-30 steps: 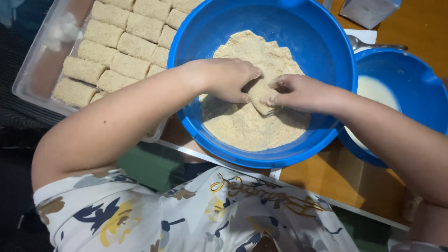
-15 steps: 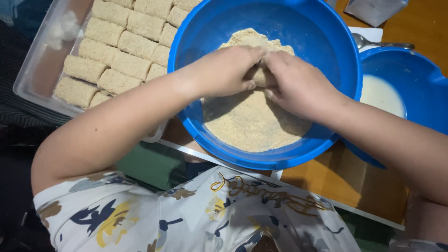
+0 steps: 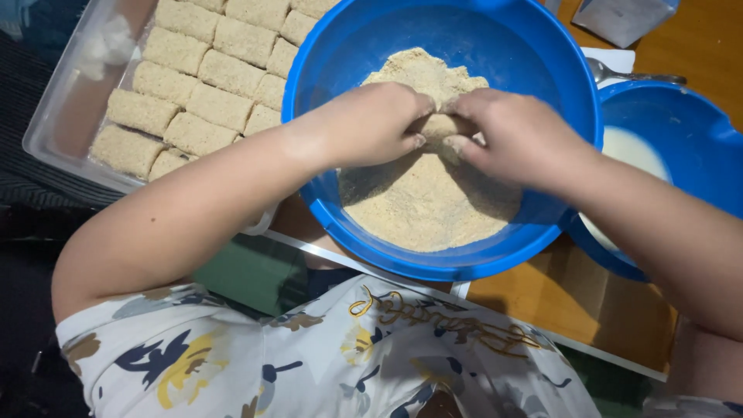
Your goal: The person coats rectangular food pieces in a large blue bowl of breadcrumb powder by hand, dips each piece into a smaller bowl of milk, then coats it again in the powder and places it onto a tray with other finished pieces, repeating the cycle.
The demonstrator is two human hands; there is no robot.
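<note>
A big blue bowl (image 3: 542,54) in front of me holds a mound of tan breadcrumbs (image 3: 422,205). Above the crumbs both hands pinch one small crumb-coated piece (image 3: 439,125). My left hand (image 3: 371,124) grips its left end with curled fingers. My right hand (image 3: 518,135) grips its right end, fingers bent over it. Most of the piece is hidden between the fingers.
A clear plastic tray (image 3: 54,124) at the upper left carries rows of several breaded pieces (image 3: 209,73). A second blue bowl (image 3: 696,139) with white liquid (image 3: 631,155) sits at the right, a metal spoon (image 3: 627,76) behind it. The wooden table (image 3: 573,294) shows below.
The hands lifted the piece off the crumbs, came together over it, and have now parted slightly, still holding it between them above the mound.
</note>
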